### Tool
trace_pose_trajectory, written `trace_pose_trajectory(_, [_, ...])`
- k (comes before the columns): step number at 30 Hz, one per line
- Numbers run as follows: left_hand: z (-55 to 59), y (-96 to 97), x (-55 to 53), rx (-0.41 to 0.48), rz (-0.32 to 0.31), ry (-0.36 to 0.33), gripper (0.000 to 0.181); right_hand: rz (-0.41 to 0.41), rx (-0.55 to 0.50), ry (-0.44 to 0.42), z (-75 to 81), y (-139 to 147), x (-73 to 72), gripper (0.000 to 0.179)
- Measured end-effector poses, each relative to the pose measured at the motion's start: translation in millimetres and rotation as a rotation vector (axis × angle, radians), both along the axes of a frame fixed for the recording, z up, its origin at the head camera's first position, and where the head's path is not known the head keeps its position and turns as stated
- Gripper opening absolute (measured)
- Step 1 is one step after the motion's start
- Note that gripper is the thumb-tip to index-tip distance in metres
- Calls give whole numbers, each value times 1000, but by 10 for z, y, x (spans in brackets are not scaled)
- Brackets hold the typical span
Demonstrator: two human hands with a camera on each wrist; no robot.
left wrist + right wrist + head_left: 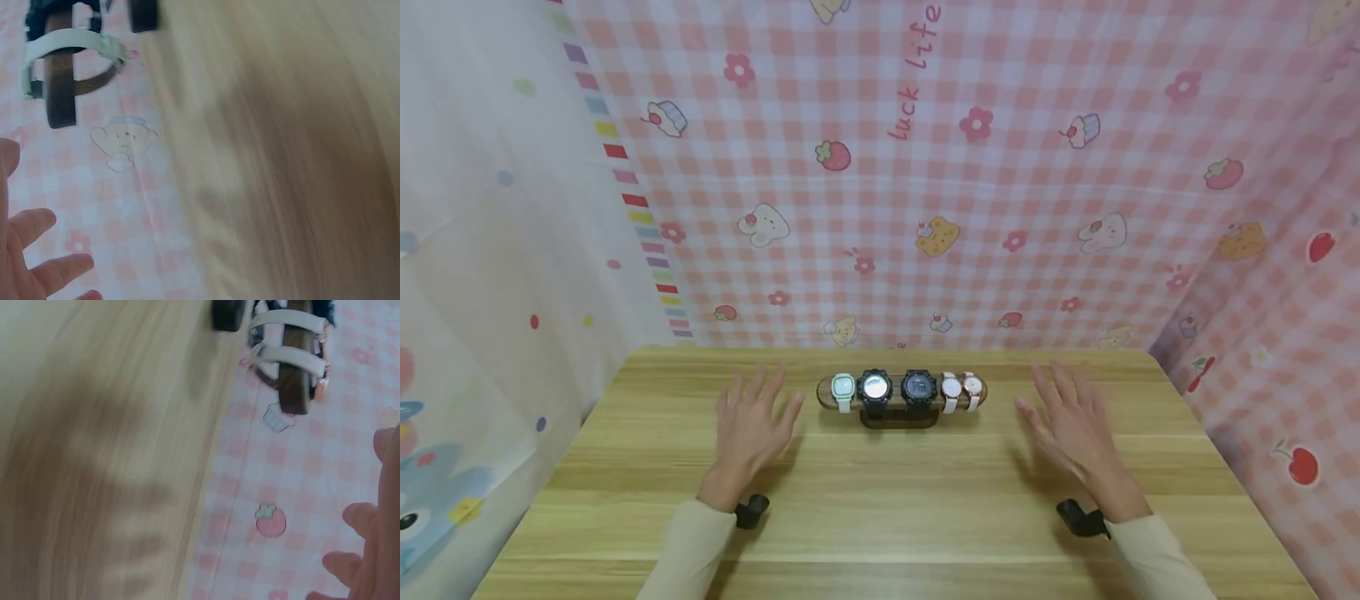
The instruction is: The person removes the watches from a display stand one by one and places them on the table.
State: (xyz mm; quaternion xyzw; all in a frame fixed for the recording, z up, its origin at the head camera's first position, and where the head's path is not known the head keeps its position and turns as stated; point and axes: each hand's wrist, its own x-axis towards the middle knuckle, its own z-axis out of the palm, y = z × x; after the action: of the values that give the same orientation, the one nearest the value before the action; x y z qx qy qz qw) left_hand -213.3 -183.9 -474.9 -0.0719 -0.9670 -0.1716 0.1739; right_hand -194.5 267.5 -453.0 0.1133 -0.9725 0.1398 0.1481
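A dark wooden watch stand (897,398) on a low base carries several watches near the table's back. From left to right come a mint-green watch (843,388), a black watch with a bright face (876,387), another black watch (919,387) and two white-strapped watches, one (951,388) beside the other (973,387). My left hand (752,427) is held over the table left of the stand, fingers spread, with nothing in it. On the other side, my right hand (1072,423) hovers likewise, fingers spread, holding nothing. The mint strap (69,41) loops round the stand's end in the left wrist view.
The light wooden table (880,508) spreads in front of the stand. A pink checked cloth (880,192) hangs behind its back edge, with more cloth at both sides. Black wrist cameras sit on the left wrist (752,511) and right wrist (1082,518).
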Motion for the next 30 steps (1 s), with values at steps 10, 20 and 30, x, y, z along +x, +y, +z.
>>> trace_pose_trajectory(10, [-4,141,-86,288,-86,-16,57,90,-269,-60,61,-160,-104,66])
trace_pose_trajectory(20, [-56,289,-204,541,-137,-63,48,108,-475,-123,68,-347,-151,61])
trace_pose_trajectory(30, [-144,424,-269,660,-137,-165,46,94,-512,-146,40,-479,-264,59])
